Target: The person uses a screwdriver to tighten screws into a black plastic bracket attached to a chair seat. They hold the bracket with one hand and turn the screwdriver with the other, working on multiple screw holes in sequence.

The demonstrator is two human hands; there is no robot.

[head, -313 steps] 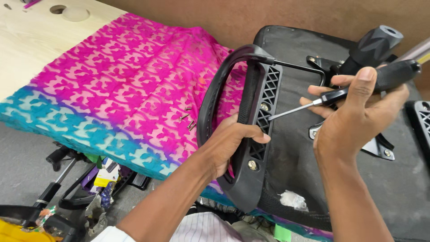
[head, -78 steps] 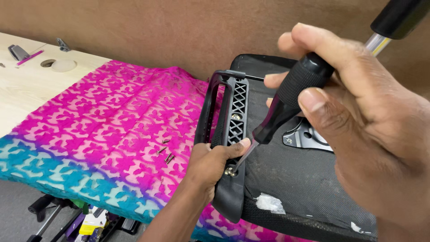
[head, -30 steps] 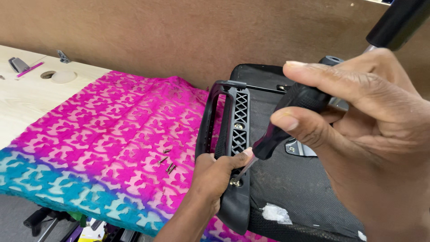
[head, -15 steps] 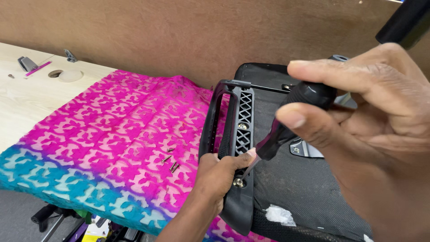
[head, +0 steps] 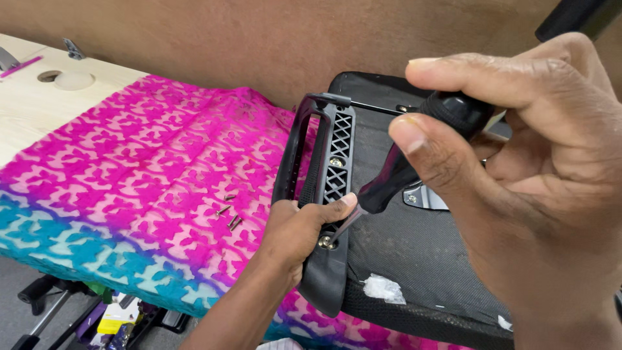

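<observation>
A black chair seat (head: 414,253) lies upside down on a pink and teal patterned cloth (head: 129,168). A black plastic armrest (head: 324,162) with a lattice bracket stands against the seat's left edge. My left hand (head: 295,233) grips the armrest's lower part, thumb along the bracket. My right hand (head: 518,168), close to the camera, holds a black-handled screwdriver (head: 402,168). Its tip sits on a screw (head: 326,242) at the bracket's lower end. Another screw (head: 335,162) shows higher up in the bracket.
Several loose screws (head: 228,214) lie on the cloth left of the armrest. A pale wooden tabletop (head: 39,104) with a round hole extends at far left. A brown wall runs behind. Tools and a chair base lie on the floor (head: 97,311) below.
The view has shifted slightly and my right hand has come closer. The screwdriver tip stays on the lower screw while my left hand keeps holding the armrest.
</observation>
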